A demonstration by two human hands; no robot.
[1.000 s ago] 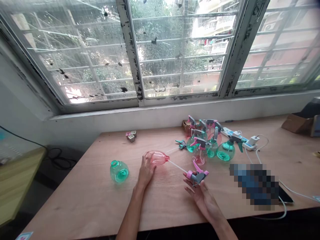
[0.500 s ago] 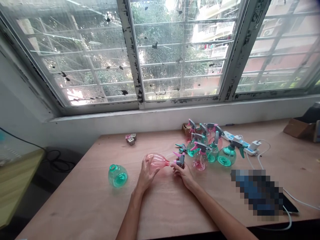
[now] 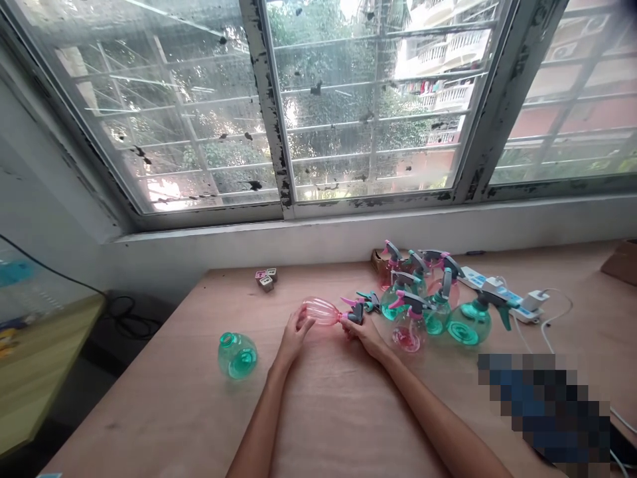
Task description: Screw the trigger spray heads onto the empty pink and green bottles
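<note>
A clear pink bottle [image 3: 321,310] lies on its side on the wooden table [image 3: 318,411]. My left hand [image 3: 294,335] curls round its body. My right hand [image 3: 365,332] grips the pink and grey spray head [image 3: 354,312], which sits at the bottle's neck. A teal bottle [image 3: 237,355] without a head lies to the left of my hands. A loose teal spray head [image 3: 371,300] rests just behind my right hand.
Several assembled pink and teal spray bottles [image 3: 428,309] stand in a cluster to the right. A white power strip [image 3: 502,295] with cables lies behind them. Small cubes [image 3: 266,278] sit near the back edge. A blurred-out dark object [image 3: 542,405] covers the front right.
My right hand carried the spray head leftward and slid its tube into the pink bottle; the head now sits at the neck. My left hand stayed on the bottle.
</note>
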